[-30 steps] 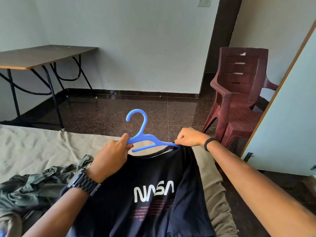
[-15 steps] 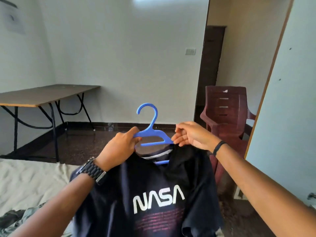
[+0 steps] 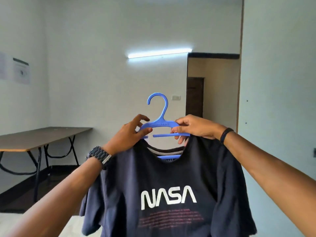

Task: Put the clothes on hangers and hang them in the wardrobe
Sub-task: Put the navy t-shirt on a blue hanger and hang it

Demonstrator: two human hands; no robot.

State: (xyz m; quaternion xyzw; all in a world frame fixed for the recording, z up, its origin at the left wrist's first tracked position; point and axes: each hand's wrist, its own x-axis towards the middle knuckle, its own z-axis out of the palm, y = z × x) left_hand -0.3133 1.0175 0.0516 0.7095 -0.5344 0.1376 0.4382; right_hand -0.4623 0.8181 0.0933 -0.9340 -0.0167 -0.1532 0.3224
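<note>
I see a smooth, moulded plastic hanger (image 3: pixel 161 124) in bright blue, with a round open hook standing upright, a flat curved shoulder piece with faint raised lettering I cannot read, and a thin straight bar under it that has a gap near its left end. A dark navy T-shirt (image 3: pixel 171 194) of soft, matte knit cloth hangs from it in mid-air in front of me, its round neckline sagging below the bar so that a lower blue rail and a pale inner neck band show through the opening. White rounded "NASA" letters sit across the chest, with a block of small reddish print beneath that is too fine to make out. My left hand (image 3: pixel 130 135) holds the hanger's left shoulder, thumb against its edge and fingers curled behind, index finger lifted a little above the plastic; a dark link-band watch (image 3: pixel 99 155) with a metallic clasp sits on that wrist. My right hand (image 3: pixel 193 128) pinches the right shoulder of the hanger together with the shirt's fabric, thumb in front and fingers bent over the top; a thin black band (image 3: pixel 225 135) circles that wrist. To the left stands a folding table (image 3: pixel 39 136) with a flat brown top and black bent-tube legs. A lit tube light (image 3: pixel 159 53) runs along the pale plain wall.
</note>
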